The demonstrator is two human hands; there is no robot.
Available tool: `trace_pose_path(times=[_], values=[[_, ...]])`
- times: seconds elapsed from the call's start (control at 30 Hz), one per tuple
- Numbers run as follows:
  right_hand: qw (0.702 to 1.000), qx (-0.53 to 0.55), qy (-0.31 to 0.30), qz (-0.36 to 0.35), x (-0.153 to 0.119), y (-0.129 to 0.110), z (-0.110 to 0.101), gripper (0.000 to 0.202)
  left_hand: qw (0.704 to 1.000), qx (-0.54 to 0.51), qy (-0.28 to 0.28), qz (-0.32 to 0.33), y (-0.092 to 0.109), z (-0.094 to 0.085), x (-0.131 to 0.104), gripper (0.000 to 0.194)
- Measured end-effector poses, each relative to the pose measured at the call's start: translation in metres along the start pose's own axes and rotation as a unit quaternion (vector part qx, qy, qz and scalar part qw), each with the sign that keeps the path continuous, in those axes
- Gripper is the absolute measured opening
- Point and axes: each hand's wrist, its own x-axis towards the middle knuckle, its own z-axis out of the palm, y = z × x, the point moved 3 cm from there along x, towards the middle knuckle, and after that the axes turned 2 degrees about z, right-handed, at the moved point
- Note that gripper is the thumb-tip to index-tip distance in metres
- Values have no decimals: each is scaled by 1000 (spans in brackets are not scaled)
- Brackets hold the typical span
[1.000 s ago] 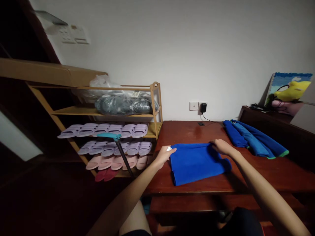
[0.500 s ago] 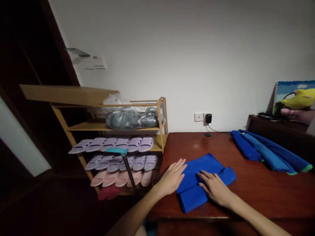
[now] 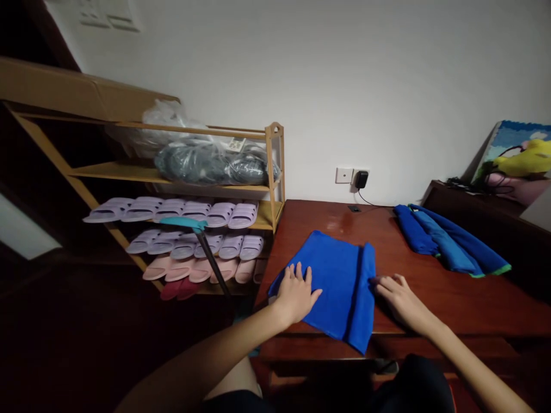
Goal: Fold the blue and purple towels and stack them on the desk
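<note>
A blue cloth lies on the reddish-brown table, spread flat on its left and rolled or folded over along its right edge. Its lower right corner reaches over the table's front edge. My left hand rests on the cloth's left part with fingers spread. At the rolled right edge is my right hand, its fingers curled and the fingertips touching the cloth; whether they pinch it is hidden.
Rolled blue cloths lie at the table's back right, beside a dark cabinet. A wooden rack with slippers and bagged items stands left. A black plug sits in the wall, its cord running behind the table.
The cloth has turned and been spread wider, with its roll now at the right. My left hand has moved onto the cloth, my right hand to its right edge. The view has tilted down.
</note>
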Motion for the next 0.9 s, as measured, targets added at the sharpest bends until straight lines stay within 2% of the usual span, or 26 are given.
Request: trace_pose_path(times=[0.07,0.13,0.2,0.27,0.33,0.4,0.47,0.53,0.67,0.73,0.8,0.9], values=[[999,7,-9,44,2,13,-4,35,1000,-15,7,-10,4,-5,-3,70],[996,32,9,83,9,13,-8,33,998,-54,20,2,4,-12,1,66],[992,68,44,99,19,-1,-10,33,993,-98,46,38,-1,-19,13,58],[990,91,51,90,31,-26,-7,41,984,-136,64,94,-9,-20,29,52],[993,91,11,74,40,-47,1,56,978,-152,47,132,-20,-12,44,55],[993,84,-45,73,43,-54,11,66,980,-148,9,130,-32,1,51,62],[989,86,-89,84,38,-45,17,66,984,-140,-15,111,-41,12,51,67],[985,89,-107,103,27,-23,19,62,986,-136,-19,95,-46,19,47,69],[979,73,-110,153,-5,26,15,57,988,-133,-15,76,-47,22,40,70],[977,51,-103,177,-17,39,11,57,988,-136,-9,75,-46,21,41,69],[978,38,-65,193,-21,37,7,56,987,-140,-4,78,-45,20,42,68],[981,61,-12,184,-15,13,4,56,987,-140,-8,76,-44,19,43,68]])
